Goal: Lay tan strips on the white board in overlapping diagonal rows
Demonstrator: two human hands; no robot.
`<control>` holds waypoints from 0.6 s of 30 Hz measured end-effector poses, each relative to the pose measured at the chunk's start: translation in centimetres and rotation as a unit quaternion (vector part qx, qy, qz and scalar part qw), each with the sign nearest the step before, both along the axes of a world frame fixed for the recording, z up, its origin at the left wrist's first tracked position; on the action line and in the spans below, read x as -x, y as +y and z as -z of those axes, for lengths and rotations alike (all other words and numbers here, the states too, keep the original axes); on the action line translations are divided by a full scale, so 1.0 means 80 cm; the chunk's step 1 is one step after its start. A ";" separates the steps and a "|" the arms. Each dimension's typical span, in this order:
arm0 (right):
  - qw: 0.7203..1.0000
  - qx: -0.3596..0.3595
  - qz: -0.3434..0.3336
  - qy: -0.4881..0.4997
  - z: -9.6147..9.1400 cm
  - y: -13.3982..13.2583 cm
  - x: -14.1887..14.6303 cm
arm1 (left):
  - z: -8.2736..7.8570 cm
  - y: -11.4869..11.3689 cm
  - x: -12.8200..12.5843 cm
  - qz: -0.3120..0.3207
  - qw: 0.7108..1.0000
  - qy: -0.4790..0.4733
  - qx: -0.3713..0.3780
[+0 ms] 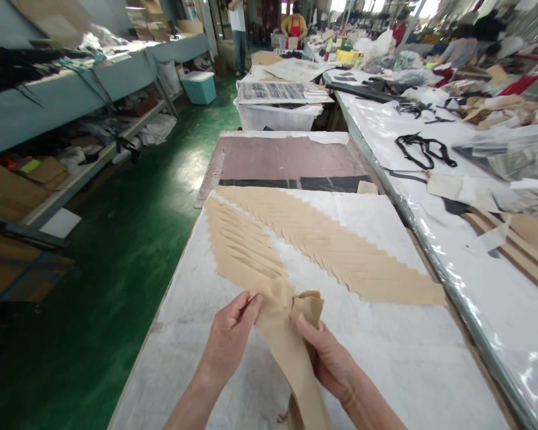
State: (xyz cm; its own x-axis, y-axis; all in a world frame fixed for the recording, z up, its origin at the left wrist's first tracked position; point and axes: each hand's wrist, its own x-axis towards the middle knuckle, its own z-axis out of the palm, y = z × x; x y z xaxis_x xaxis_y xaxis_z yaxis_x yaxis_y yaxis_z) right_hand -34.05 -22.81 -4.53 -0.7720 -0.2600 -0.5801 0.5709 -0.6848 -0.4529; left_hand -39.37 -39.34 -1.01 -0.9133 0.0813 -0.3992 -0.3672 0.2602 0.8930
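My left hand pinches the edge of a tan fabric strip between thumb and fingers. The strip runs down toward me past the bottom of the view. A folded bundle of tan strips is gripped in my right hand, thumb on top, lower fingers partly hidden. Just beyond my hands, a row of overlapping tan strips lies fanned out on the white-covered table. A second, longer overlapping row slants from the far left to the right edge.
A brown board lies beyond the white surface. At right, a long table with a metal edge holds black straps and cardboard pieces. Green floor and a loaded shelf bench are at left. Several people stand or sit farther back.
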 end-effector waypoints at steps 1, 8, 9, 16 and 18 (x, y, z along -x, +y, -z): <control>1.000 -0.009 0.018 -0.014 0.003 0.003 0.003 | -0.003 0.000 -0.003 0.006 1.000 -0.017 -0.020; 0.998 -0.052 0.028 -0.002 0.003 0.017 0.018 | -0.023 0.013 -0.034 0.074 0.963 -0.133 -0.223; 0.999 -0.042 0.013 0.006 -0.001 0.017 0.016 | -0.023 0.018 -0.036 0.084 0.968 -0.128 -0.198; 0.998 0.050 -0.002 0.047 -0.013 0.026 -0.007 | 0.002 0.052 -0.037 0.068 0.997 0.010 0.029; 0.997 0.027 -0.007 0.069 -0.012 0.029 -0.011 | 0.007 0.057 -0.041 0.072 0.997 0.018 0.025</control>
